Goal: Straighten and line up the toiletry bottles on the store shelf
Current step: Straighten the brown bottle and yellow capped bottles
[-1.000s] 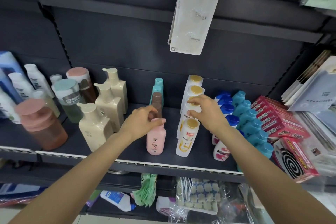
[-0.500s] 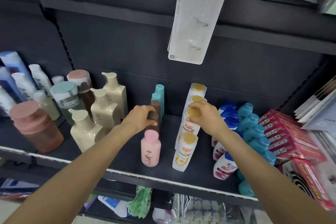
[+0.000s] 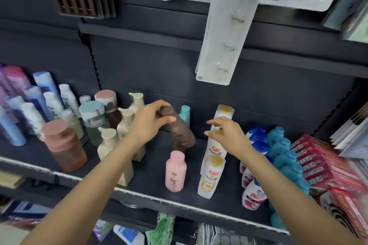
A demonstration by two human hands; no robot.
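Brown bottle (image 3: 180,133) lifted, tilted (left hand (image 3: 148,123) gripping).

We see a matt dark shelf (image 3: 151,173), seemingly painted metal, with a pale plastic strip along its front edge. On it, the brown bottle (image 3: 180,135) in the left hand (image 3: 149,123) looks like matt plastic with an embossed, slightly rough front. Just in front of it the pink bottle (image 3: 175,172) is smooth, satin plastic. To its right, the white bottles (image 3: 211,177) are glossy plastic with gold caps (labels printed and shiny). Left of the brown bottle, the cream pump bottles (image 3: 108,141) look matt. Above hangs a clear plastic hook pack (image 3: 225,26) with metal hooks.
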